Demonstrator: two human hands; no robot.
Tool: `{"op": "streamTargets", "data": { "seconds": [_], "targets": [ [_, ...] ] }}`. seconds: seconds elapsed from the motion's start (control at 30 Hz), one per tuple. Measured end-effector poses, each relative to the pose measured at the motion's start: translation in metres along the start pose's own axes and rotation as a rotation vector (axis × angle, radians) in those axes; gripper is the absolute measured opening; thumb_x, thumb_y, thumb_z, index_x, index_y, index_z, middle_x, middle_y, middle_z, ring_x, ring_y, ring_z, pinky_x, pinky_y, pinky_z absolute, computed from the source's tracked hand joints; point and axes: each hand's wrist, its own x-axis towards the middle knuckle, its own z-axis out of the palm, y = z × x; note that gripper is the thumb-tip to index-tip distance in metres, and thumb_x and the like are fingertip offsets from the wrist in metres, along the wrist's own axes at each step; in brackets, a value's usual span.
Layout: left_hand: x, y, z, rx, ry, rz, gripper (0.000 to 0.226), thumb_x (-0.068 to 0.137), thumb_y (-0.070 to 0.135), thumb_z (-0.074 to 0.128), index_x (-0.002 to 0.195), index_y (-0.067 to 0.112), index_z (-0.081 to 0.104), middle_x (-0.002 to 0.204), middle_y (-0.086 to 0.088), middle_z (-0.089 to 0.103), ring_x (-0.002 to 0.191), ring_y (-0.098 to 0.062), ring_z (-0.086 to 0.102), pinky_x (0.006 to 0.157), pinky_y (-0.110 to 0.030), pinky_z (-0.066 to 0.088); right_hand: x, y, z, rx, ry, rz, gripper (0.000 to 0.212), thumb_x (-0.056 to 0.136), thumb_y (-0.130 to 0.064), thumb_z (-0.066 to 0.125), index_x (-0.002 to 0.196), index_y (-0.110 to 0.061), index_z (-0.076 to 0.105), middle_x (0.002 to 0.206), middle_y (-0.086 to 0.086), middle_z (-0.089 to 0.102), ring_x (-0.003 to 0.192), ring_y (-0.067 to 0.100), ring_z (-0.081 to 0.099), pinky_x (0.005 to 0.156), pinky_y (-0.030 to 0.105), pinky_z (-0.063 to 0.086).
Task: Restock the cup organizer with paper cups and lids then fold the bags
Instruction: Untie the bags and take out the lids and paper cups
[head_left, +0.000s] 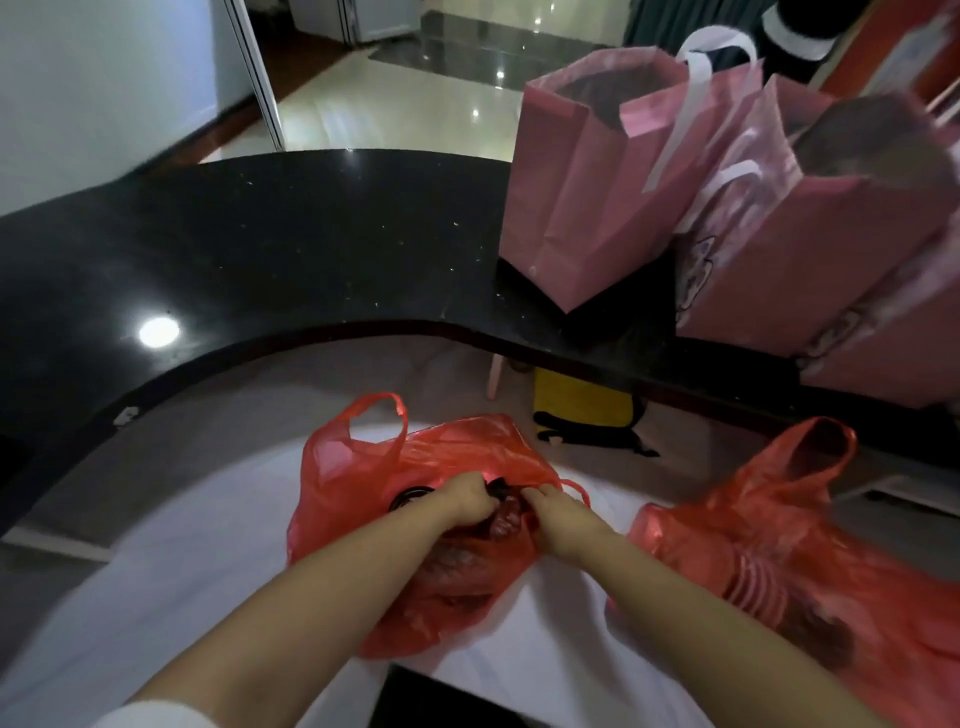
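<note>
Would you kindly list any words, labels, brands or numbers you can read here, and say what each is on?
No text can be read in this view.
Pink paper bags: cartoon prints only, blurred, with no legible words.
Red plastic bags: no printing visible.
Yellow item under the black counter: no label legible.

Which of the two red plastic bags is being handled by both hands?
The left red plastic bag: the left hand and right hand reach into its mouth. The right red plastic bag lies untouched.

There are two red plastic bags, one in the middle (415, 519) and one to the right (779, 545). There are two pink paper bags, one (587, 171) behind the other (810, 249) (both on the black counter (234, 249)). Two hands show, left (467, 499) and right (558, 522).
</note>
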Motion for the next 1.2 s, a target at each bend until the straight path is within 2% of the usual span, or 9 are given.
{"op": "streamTargets", "data": {
  "seconds": [0.1, 0.2, 0.27, 0.47, 0.63, 0.8, 0.9, 1.0, 1.2],
  "targets": [
    [-0.001, -0.001, 0.003, -0.18, 0.014, -0.084, 0.029, 0.095, 0.021, 0.062, 0.119, 0.007, 0.069, 0.119, -0.016, 0.069, 0.105, -0.03, 0.065, 0.089, -0.033, 0.051, 0.002, 0.003, 0.003, 0.104, 0.018, -0.024, 0.062, 0.085, -0.019, 0.062, 0.144, -0.021, 0.046, 0.138, 0.009, 0.054, 0.125, 0.029, 0.054, 0.102, 0.036, 0.046],
    [-0.003, 0.001, 0.003, -0.344, -0.031, -0.181, 0.008, 0.089, 0.007, 0.064, 0.094, 0.008, 0.07, 0.09, -0.013, 0.069, 0.08, -0.027, 0.066, 0.075, -0.035, 0.061, 0.001, 0.004, -0.001, 0.178, 0.076, -0.035, 0.054, 0.083, -0.012, 0.059, 0.136, -0.02, 0.054, 0.135, 0.005, 0.058, 0.122, 0.026, 0.056, 0.101, 0.036, 0.046],
    [-0.008, 0.005, 0.0, -0.421, -0.04, -0.227, 0.009, 0.086, 0.004, 0.067, 0.094, 0.007, 0.069, 0.082, -0.012, 0.066, 0.075, -0.027, 0.065, 0.07, -0.035, 0.06, 0.003, 0.004, -0.005, 0.176, 0.12, -0.051, 0.045, 0.086, -0.011, 0.056, 0.13, -0.018, 0.058, 0.133, 0.005, 0.061, 0.12, 0.026, 0.057, 0.099, 0.033, 0.045],
    [-0.018, 0.02, -0.019, -0.203, 0.026, -0.201, 0.028, 0.088, 0.014, 0.065, 0.113, 0.001, 0.063, 0.101, -0.015, 0.066, 0.091, -0.028, 0.066, 0.067, -0.029, 0.047, 0.01, 0.0, -0.029, -0.003, 0.044, -0.043, 0.031, 0.092, -0.018, 0.057, 0.122, -0.019, 0.064, 0.121, 0.008, 0.066, 0.112, 0.03, 0.061, 0.089, 0.032, 0.044],
    [-0.034, 0.026, -0.04, 0.033, 0.086, -0.165, 0.03, 0.093, 0.02, 0.058, 0.116, 0.002, 0.063, 0.118, -0.016, 0.068, 0.108, -0.031, 0.066, 0.074, -0.031, 0.048, 0.013, -0.009, -0.048, -0.14, 0.004, -0.046, 0.033, 0.09, -0.008, 0.053, 0.119, -0.018, 0.065, 0.121, 0.008, 0.064, 0.113, 0.03, 0.06, 0.087, 0.034, 0.045],
    [-0.059, 0.032, -0.067, 0.188, 0.174, -0.095, 0.028, 0.091, 0.02, 0.059, 0.112, 0.002, 0.067, 0.114, -0.018, 0.069, 0.104, -0.032, 0.067, 0.069, -0.029, 0.044, 0.014, -0.03, -0.072, -0.195, -0.099, -0.058, 0.015, 0.081, -0.026, 0.05, 0.079, -0.015, 0.06, 0.085, 0.007, 0.065, 0.071, 0.024, 0.056, 0.061, 0.039, 0.044],
    [-0.074, 0.034, -0.08, 0.224, 0.251, -0.069, 0.025, 0.089, 0.016, 0.059, 0.108, 0.001, 0.067, 0.113, -0.02, 0.07, 0.105, -0.034, 0.066, 0.071, -0.032, 0.047, 0.016, -0.046, -0.096, -0.211, -0.001, -0.097, 0.031, 0.083, -0.045, 0.049, 0.077, -0.017, 0.061, 0.075, 0.004, 0.061, 0.063, 0.023, 0.054, 0.056, 0.035, 0.043],
    [-0.089, 0.033, -0.095, 0.214, 0.369, -0.061, 0.031, 0.089, 0.017, 0.06, 0.116, 0.002, 0.061, 0.12, -0.023, 0.065, 0.114, -0.039, 0.061, 0.084, -0.037, 0.05, 0.021, -0.064, -0.124, -0.217, 0.134, -0.207, 0.024, 0.087, -0.038, 0.053, 0.081, -0.016, 0.061, 0.085, 0.008, 0.067, 0.075, 0.027, 0.062, 0.063, 0.036, 0.051],
    [-0.123, 0.022, -0.125, 0.031, 0.555, -0.041, 0.036, 0.082, 0.022, 0.061, 0.117, 0.013, 0.059, 0.114, -0.016, 0.067, 0.112, -0.037, 0.061, 0.089, -0.041, 0.054, 0.017, -0.089, -0.155, -0.04, 0.271, -0.421, 0.007, 0.09, -0.028, 0.058, 0.084, -0.026, 0.061, 0.085, -0.001, 0.068, 0.081, 0.021, 0.063, 0.072, 0.034, 0.05]
  ]
}}
